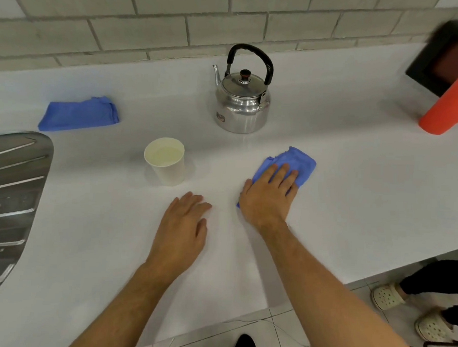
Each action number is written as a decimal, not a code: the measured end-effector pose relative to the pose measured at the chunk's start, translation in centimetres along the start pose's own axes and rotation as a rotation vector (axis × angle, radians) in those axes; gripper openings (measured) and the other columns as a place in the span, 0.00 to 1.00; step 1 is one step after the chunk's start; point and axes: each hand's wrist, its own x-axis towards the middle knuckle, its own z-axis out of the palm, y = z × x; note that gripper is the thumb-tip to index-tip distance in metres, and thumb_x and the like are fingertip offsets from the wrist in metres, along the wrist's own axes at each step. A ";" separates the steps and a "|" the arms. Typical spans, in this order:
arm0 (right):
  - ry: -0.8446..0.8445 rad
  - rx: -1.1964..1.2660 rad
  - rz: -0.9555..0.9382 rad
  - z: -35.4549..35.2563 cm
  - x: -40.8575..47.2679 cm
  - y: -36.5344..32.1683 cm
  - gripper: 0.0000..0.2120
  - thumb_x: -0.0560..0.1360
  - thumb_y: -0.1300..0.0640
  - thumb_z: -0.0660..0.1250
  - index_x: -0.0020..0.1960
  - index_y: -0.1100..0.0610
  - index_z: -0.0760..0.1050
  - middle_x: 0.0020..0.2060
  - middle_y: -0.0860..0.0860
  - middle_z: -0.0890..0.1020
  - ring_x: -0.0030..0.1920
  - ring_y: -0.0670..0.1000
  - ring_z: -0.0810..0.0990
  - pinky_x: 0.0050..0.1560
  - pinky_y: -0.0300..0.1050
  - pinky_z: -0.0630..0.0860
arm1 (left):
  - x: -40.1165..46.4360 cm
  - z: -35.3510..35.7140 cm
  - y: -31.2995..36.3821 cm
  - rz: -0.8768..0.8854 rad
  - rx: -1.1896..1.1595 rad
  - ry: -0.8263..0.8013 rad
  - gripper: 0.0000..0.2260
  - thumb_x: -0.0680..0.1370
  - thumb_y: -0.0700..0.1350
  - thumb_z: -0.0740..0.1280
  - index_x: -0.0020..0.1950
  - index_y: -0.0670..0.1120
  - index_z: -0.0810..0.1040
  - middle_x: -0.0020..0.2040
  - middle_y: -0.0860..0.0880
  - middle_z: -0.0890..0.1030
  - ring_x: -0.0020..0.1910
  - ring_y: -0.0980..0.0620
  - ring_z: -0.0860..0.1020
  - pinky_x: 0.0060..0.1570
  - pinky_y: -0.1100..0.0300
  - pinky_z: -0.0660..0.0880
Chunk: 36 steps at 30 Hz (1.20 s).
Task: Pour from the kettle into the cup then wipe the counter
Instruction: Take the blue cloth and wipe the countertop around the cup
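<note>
Cloth (292, 163), soft, light and bunching easily, is lying on the counter (354, 193) before the kettle (242, 105), right hand (267, 199) pressing it flat with fingers spread, left hand (185, 224) resting open and empty near the filled cup (166, 160).

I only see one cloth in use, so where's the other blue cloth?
In the head view, the spare blue cloth lies folded on the counter at far left, near the tiled wall, beyond the sink and left of the kettle.
</note>
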 end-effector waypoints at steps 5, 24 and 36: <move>-0.017 -0.069 -0.201 -0.4 -0.4 2.2 0.34 0.81 0.47 0.53 0.80 0.60 0.46 0.80 0.58 0.49 0.80 0.61 0.46 0.77 0.53 0.48 | -1.2 -0.7 -3.5 -0.026 0.121 -0.049 0.24 0.82 0.51 0.54 0.77 0.49 0.58 0.79 0.48 0.55 0.78 0.48 0.51 0.75 0.53 0.47; 0.112 0.078 0.096 -0.8 4.8 0.5 0.32 0.82 0.43 0.50 0.80 0.60 0.52 0.79 0.59 0.55 0.79 0.62 0.51 0.76 0.57 0.53 | 1.4 -3.4 -5.8 -0.368 -0.485 0.188 0.17 0.73 0.41 0.71 0.60 0.50 0.73 0.56 0.53 0.77 0.55 0.53 0.76 0.51 0.66 0.70; -0.020 0.064 -0.451 0.6 0.9 -1.0 0.21 0.82 0.53 0.54 0.75 0.51 0.66 0.77 0.48 0.64 0.78 0.55 0.59 0.73 0.52 0.62 | 7.8 -3.6 -5.3 -0.407 -0.822 0.371 0.42 0.59 0.42 0.82 0.69 0.52 0.66 0.60 0.55 0.76 0.56 0.59 0.75 0.54 0.69 0.71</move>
